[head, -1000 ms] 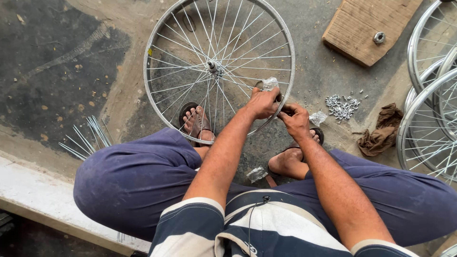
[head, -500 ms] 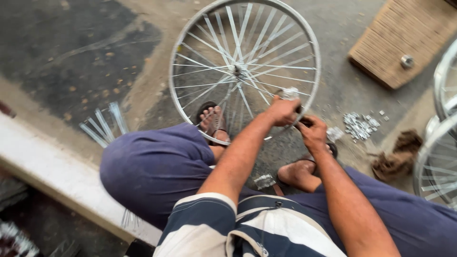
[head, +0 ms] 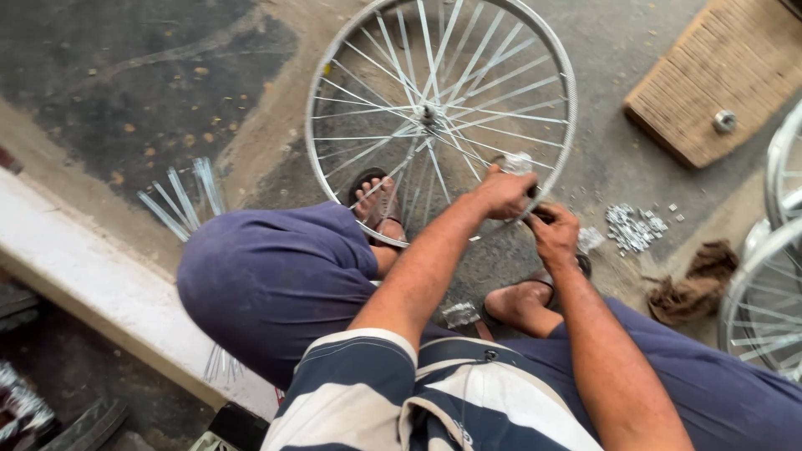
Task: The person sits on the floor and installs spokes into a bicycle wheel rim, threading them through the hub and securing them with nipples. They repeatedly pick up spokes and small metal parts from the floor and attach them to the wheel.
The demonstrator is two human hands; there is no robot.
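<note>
A silver spoked bicycle wheel with a bare metal rim (head: 334, 75) stands on the concrete floor (head: 601, 50) between the seated person's knees, its thin steel spokes crossing at a small hub in the middle; the rim's near edge rests by the sandalled left foot (head: 378, 203). At the rim's lower right side the left hand (head: 504, 191) is closed over the rim, fingers curled round it, with a small shiny metal piece (head: 520, 161) just above the knuckles. Touching it from the right, the right hand (head: 555, 235) is closed in a tight grip on a small dark tool; what the tool bites on is hidden by the fingers.

Right of the wheel lies a loose heap of small silver nipples (head: 632, 225), and beyond that a crumpled brown rag (head: 693, 286). Up and right of the wheel is a flat woven tan board (head: 710, 79) with one metal nut (head: 724, 122) on it. More silver wheels (head: 773, 292) stand at the right edge. Left of the wheel a bundle of loose silver spokes (head: 184, 196) lies fanned out on the floor beside a pale concrete ledge (head: 92, 276)
</note>
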